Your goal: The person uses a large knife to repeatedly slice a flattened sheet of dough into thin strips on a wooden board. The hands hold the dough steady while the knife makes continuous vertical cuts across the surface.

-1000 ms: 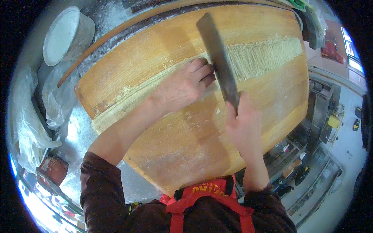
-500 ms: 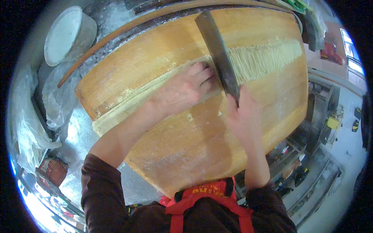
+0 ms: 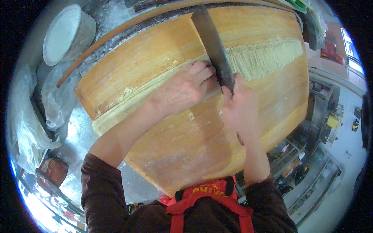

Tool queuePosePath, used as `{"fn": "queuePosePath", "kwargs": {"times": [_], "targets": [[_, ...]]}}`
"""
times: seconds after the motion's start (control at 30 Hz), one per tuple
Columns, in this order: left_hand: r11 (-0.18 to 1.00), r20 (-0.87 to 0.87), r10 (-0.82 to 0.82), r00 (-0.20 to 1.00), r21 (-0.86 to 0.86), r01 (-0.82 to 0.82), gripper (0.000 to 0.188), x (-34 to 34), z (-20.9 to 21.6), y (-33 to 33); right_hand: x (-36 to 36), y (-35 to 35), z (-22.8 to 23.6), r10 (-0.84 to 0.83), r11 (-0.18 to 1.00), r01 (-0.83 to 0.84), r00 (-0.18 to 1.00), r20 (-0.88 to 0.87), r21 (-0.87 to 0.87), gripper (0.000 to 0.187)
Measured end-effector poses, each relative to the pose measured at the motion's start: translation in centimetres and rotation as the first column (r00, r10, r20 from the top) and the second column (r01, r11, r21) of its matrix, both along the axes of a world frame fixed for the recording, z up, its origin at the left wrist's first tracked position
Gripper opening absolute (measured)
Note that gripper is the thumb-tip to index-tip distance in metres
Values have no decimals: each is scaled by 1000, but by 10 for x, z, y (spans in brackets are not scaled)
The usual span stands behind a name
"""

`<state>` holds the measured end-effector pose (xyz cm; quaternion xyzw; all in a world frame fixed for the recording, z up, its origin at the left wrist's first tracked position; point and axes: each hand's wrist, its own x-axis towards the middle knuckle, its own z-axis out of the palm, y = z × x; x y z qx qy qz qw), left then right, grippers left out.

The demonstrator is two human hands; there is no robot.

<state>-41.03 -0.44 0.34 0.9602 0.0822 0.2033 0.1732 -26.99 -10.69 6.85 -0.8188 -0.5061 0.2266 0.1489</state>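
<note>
Where the two hands meet, a large round wooden board (image 3: 186,155) is laid on a flour-dusted metal table (image 3: 74,132). Across the board a long folded strip of dough (image 3: 128,105) is stretched, pressed flat under the left hand (image 3: 182,89) with the fingers spread close beside the blade. To the right of the grip, cut noodles (image 3: 264,58) are seen in a fringed row. A broad dark cleaver (image 3: 213,46) is held upright on the dough, its handle enclosed tightly by the right hand (image 3: 239,110). Far to the left of the grip, a round white tub (image 3: 66,35) and crumpled clear plastic bags (image 3: 35,112) are kept on the table.
</note>
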Motion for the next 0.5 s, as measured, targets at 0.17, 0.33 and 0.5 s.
{"fn": "queuePosePath", "kwargs": {"times": [0.17,0.33,0.5], "targets": [[999,24,2,1000,-49,-1,34,-3,-1,0,-4,-23,24,129,991,-124,988,87,-56,17],[999,19,-7,1000,-50,8,34,-3,-4,0,-11,-32,33,13,982,-7,1000,27,-189,14],[999,42,0,999,-51,2,31,-2,-4,-1,-13,-4,10,43,987,-19,989,144,-160,14]]}}
